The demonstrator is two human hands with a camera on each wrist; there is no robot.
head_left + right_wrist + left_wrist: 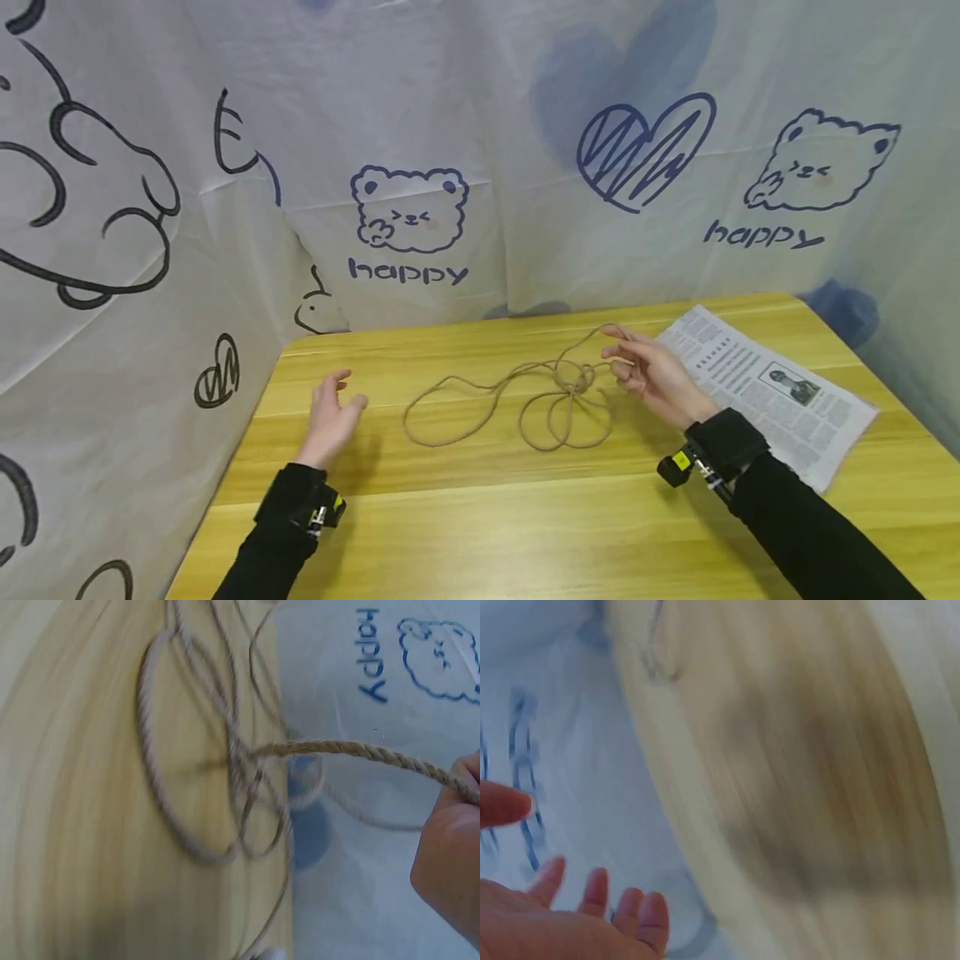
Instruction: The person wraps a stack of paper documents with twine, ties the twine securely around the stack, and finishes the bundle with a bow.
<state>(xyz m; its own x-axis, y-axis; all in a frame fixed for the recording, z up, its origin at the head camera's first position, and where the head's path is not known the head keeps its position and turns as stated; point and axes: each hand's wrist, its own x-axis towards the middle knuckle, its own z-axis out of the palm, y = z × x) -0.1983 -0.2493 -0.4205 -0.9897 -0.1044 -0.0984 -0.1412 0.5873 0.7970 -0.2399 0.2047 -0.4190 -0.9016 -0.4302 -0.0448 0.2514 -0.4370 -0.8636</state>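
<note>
Wooden table (480,517) — newspaper (780,392) on it — backed by printed white curtains (525,167).

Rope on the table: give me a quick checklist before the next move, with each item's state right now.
1. Right hand has the rope: ok, a strand runs to its fingers, as the right wrist view shows.
2. Left hand free: ok, open and apart from the rope.
3. Rope fully on the table: ok, its loops lie between the hands.
4. Rope free of tangles: not ok, strands cross in a knot-like cluster near the right hand.
5. Newspaper clear of the rope: ok, it lies beyond the right hand.
6. Rope's ends located: cannot tell.
</note>
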